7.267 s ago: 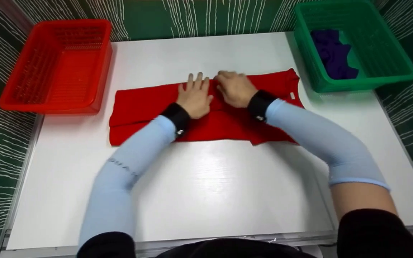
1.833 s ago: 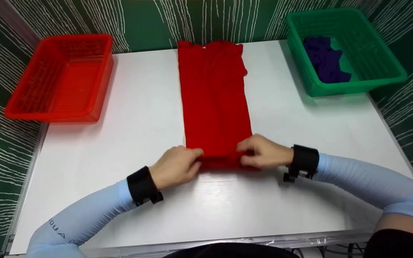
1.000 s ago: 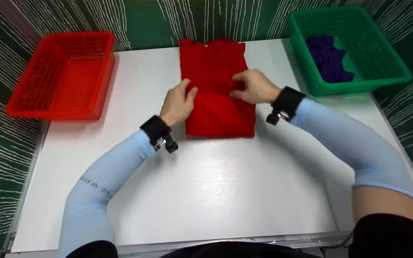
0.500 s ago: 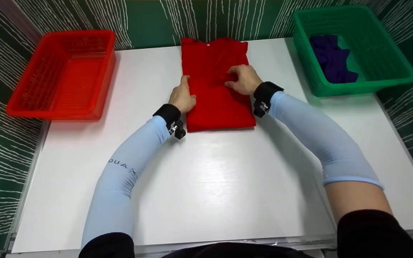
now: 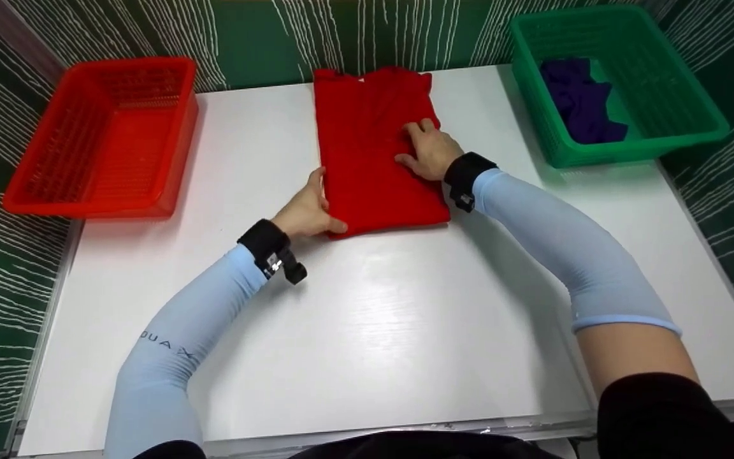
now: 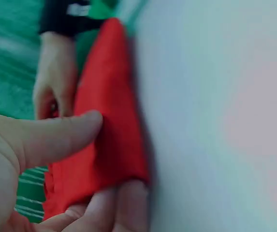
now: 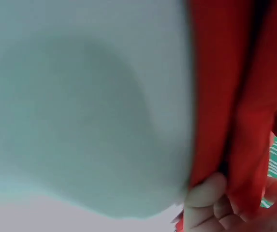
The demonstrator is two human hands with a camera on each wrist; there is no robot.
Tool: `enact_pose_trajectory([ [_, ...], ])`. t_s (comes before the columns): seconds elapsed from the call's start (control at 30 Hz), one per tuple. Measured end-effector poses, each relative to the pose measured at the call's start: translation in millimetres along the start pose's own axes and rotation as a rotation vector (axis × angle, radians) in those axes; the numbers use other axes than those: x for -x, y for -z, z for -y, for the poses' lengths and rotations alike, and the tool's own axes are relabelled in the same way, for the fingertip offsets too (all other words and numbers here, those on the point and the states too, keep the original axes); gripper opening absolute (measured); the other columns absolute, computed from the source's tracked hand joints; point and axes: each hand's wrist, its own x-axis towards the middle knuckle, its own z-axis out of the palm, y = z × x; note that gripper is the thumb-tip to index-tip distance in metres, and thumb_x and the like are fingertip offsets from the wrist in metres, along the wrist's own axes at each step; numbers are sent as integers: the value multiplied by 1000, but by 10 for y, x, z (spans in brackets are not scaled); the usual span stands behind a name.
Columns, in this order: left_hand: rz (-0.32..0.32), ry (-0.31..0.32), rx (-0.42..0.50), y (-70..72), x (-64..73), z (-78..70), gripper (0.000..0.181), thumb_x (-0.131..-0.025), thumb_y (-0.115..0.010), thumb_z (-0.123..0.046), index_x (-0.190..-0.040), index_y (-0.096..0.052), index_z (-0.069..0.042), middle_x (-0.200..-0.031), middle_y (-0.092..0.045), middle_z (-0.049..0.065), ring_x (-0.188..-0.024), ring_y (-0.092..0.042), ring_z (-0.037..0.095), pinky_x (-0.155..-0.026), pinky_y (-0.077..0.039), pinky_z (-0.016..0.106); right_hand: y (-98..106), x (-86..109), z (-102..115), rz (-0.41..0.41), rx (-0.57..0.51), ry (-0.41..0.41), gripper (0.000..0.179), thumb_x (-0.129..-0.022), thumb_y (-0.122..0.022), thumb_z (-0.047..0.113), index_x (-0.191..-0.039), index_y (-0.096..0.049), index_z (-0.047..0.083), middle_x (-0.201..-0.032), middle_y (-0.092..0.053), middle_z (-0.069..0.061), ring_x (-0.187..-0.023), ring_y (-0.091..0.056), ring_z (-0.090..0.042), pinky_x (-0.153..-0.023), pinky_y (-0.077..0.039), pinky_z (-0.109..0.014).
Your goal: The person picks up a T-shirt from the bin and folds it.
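Observation:
A red T-shirt [image 5: 376, 159] lies folded on the white table [image 5: 380, 331], its collar toward the back wall. At its near left corner my left hand [image 5: 308, 207] pinches the cloth. In the left wrist view the left thumb [image 6: 75, 133] lies on top of the shirt and the fingers reach under its edge. My right hand [image 5: 431, 153] rests on the shirt's right side, thumb and forefinger apart on the cloth. Its lower fingers [image 7: 206, 193] bend at the edge of the layers in the right wrist view; parts of that hand are out of frame.
A red plastic basket [image 5: 176, 185] stands at the back left of the table. The green basket [image 5: 647, 148] at the back right has a crumpled purple cloth [image 5: 580, 105] inside. Green walls with white streaks enclose the table at the back and sides.
The shirt was turned lengthwise, and its near end was folded up toward the collar. The left hand has since slid down to the near left corner; the right hand has spread its fingers on the cloth.

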Motion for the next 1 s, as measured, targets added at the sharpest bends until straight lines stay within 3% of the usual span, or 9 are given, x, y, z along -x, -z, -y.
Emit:
enact_pose_trajectory([
  [0.1,-58,-7,-223,-46,58,-33,129,-89,-93,-21,-181,-3,-12,-131,-70,20,-107,-69,29,-96,-58,39,-2,7,10,-5,4,-21,71,-115,-62,38,-170,-34,3,-159,-46,-32,-127,-64,-51,-127,-51,-59],
  [0.2,-126,-25,-439,-69,88,-139,120,-94,-88,-40,-180,-10,-7,-149,-65,25,-126,-67,34,-109,-58,46,8,76,109,-54,45,0,71,-116,-60,38,-170,-32,2,-163,-43,-32,-137,-59,-51,-126,-50,-63],
  [0.33,-200,-132,-627,-115,-14,-281,112,-103,-72,-64,-180,-15,-4,-179,-35,28,-163,-43,44,-127,-48,60,-36,214,347,-104,126,133,71,-115,-57,39,-170,-35,0,-174,-37,-32,-159,-43,-53,-129,-41,-73],
  [0.43,-169,-214,-720,-190,-193,-338,120,-102,-66,-74,-180,-9,-3,-190,-7,24,-177,-9,47,-139,-29,67,-131,305,516,-22,167,226,74,-116,-51,44,-174,-31,0,-182,-28,-30,-169,-31,-52,-135,-30,-76],
  [0.53,-76,-201,-820,-294,-373,-329,131,-98,-64,-82,-180,0,-4,-191,7,20,-178,5,45,-143,-17,67,-250,365,608,132,230,237,84,-117,-42,51,-178,-17,0,-188,-12,-27,-175,-16,-50,-139,-22,-73],
  [0.67,31,-113,-891,-390,-435,-314,136,-95,-62,-87,-180,12,-12,-190,17,15,-178,13,41,-144,-6,68,-369,399,628,262,307,211,95,-115,-39,58,-179,-1,0,-190,7,-24,-177,2,-49,-142,-12,-71],
  [0.83,73,-13,-888,-433,-483,-298,135,-92,-58,-92,-179,20,-23,-188,30,6,-176,26,37,-140,4,75,-399,422,577,274,279,202,98,-114,-38,62,-179,3,1,-190,15,-20,-177,12,-47,-143,-4,-70],
  [1.0,67,-6,-871,-436,-437,-312,142,-85,-56,-99,-179,19,-23,-187,31,9,-176,26,38,-139,4,77,-397,453,473,272,213,174,106,-112,-40,69,-178,8,1,-189,21,-19,-177,16,-46,-143,1,-69],
])
